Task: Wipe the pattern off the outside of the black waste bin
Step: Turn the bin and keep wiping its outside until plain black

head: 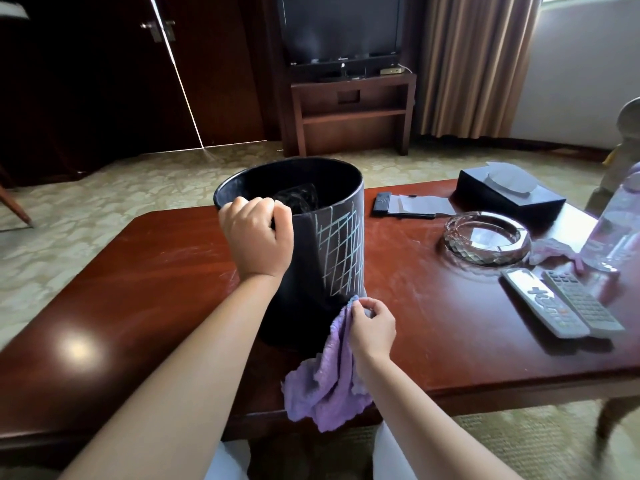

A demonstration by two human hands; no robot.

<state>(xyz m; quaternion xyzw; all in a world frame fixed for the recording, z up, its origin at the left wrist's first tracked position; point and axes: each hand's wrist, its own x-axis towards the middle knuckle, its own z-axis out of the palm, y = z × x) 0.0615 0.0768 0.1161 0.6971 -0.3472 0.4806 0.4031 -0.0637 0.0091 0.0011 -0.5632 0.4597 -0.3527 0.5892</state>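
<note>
The black waste bin (304,258) stands upright on the red-brown table (138,289), near its middle. A pale chalk-like grid pattern (341,251) covers the bin's right outer side. My left hand (258,235) grips the bin's near rim, fingers curled over the edge. My right hand (372,325) pinches a purple cloth (329,379) at the foot of the bin, just below the pattern. The cloth's top corner touches the bin wall, and the rest hangs down over the table's front edge.
To the right on the table lie a glass ashtray (486,237), two remote controls (561,303), a crumpled pinkish cloth (550,249), a clear bottle (616,220), a black tissue box (509,195) and a dark remote on papers (382,202). A TV stand (351,109) is beyond.
</note>
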